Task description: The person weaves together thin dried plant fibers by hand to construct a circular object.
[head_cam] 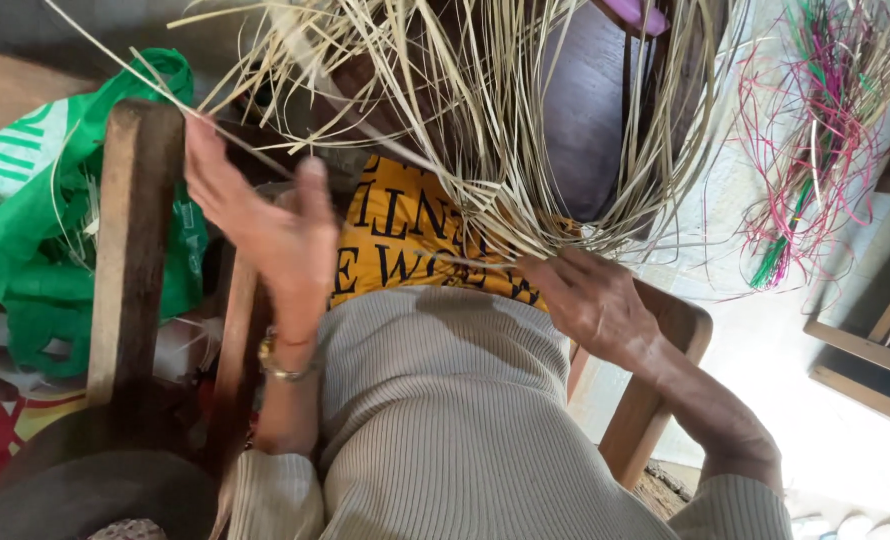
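From the head cam I've got the left hand [265, 225] drawing one pale straw strand [145, 72] up between its fingers, while the right hand [590, 300] pinches the half-woven straw piece [485, 150] over the lap. Looks only partly done, loads of loose ends unwoven. A wooden chair post [130, 250] and green plastic bag [35, 210] crowd the left; dyed pink and green straws [815, 130] lie well apart on the right.

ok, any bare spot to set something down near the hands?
Free: the pale floor between the wooden seat's edge, the dyed strand bundle and the wooden frame. Crowded: the lap under the pale straw strands, worked by the left hand and right hand; the green bag fills the left.
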